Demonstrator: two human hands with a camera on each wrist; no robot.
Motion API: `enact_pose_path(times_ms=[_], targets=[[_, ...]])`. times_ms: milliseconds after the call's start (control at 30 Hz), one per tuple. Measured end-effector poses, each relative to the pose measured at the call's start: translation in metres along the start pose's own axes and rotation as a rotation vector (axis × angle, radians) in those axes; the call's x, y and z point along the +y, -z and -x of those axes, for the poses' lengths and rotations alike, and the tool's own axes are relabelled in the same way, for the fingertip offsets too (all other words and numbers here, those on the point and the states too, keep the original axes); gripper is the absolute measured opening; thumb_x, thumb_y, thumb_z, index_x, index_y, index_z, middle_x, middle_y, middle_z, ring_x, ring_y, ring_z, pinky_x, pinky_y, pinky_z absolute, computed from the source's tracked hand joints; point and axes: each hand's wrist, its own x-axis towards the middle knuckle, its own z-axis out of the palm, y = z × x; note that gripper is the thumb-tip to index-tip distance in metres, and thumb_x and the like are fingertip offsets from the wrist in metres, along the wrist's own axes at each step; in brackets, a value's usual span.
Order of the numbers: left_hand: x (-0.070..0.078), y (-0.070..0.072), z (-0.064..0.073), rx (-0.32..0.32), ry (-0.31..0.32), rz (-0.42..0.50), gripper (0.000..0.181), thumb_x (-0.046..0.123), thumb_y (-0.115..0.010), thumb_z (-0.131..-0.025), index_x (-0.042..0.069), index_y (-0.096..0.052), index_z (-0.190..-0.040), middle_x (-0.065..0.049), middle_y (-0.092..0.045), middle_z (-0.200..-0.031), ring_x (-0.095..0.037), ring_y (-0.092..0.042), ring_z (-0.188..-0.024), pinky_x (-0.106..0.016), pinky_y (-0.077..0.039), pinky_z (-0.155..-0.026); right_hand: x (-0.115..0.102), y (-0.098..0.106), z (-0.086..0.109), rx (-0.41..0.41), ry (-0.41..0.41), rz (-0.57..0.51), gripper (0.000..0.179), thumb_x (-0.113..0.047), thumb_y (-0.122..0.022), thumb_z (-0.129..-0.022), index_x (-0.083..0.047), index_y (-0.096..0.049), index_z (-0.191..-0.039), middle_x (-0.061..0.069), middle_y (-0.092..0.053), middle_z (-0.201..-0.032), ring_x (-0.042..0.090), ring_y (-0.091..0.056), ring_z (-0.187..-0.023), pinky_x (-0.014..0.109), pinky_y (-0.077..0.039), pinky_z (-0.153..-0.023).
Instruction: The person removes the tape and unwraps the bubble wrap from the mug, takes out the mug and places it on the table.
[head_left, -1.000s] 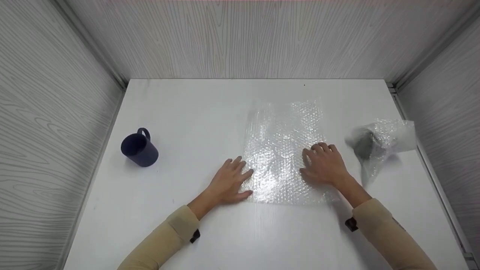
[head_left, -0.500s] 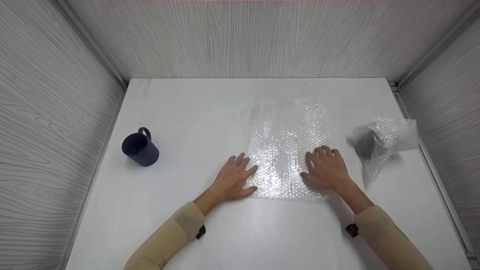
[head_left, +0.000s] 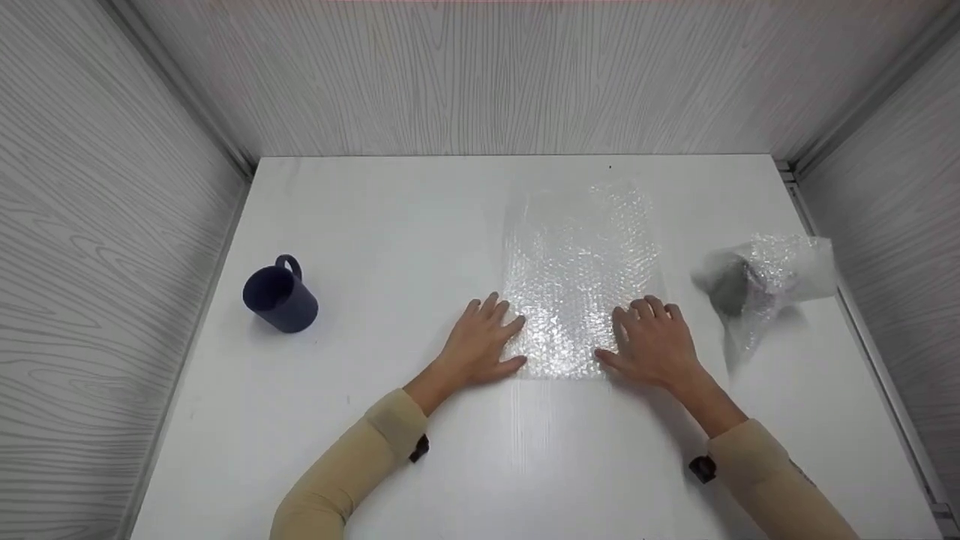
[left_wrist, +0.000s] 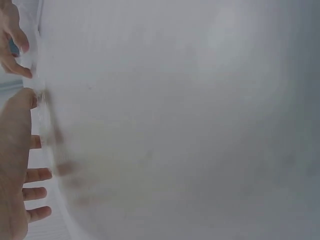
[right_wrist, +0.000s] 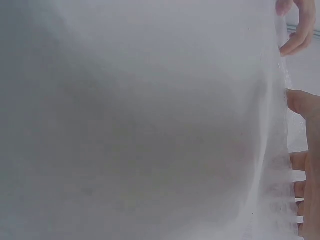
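Observation:
A sheet of clear bubble wrap [head_left: 574, 277] lies spread on the white table, right of the middle. My left hand [head_left: 480, 341] rests at its left edge with fingers spread, thumb and index finger on the wrap. On the right edge lies my right hand [head_left: 654, 341], fingers spread and slightly bent, pressing on the sheet. In the left wrist view the fingers [left_wrist: 37, 175] of the left hand touch down near the wrap's border. The right wrist view shows the thumb [right_wrist: 295, 100] and fingertips of the right hand at the film's edge.
A dark blue mug [head_left: 285, 304] stands on the left side of the table [head_left: 375, 225], handle toward the back. At the right lies a dark object wrapped in bubble wrap [head_left: 765, 281]. Wood-grain panels [head_left: 480, 75] enclose the back and both sides.
Both hands have stayed on the bubble wrap while its near edge moved away from me. My left hand has shifted forward and right; the right hand has moved slightly back. The mug has not moved.

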Motion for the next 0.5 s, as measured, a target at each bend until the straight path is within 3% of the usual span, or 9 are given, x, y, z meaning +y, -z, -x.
enact_pose_path(times_ms=[500], targets=[[-0.001,0.000,-0.029,-0.022,0.035,0.026,0.069,0.067,-0.047,-0.101,0.026,-0.051,-0.156,-0.015,-0.051,-0.160,-0.040,-0.043,-0.154,-0.055,-0.039,-0.124,0.009,-0.011,-0.006,-0.023,-0.070,-0.055,0.075,-0.068,-0.065,-0.088,-0.002,-0.060,-0.125,0.024,-0.066,-0.123,0.048,-0.059,-0.125,0.063,-0.050,-0.093]])
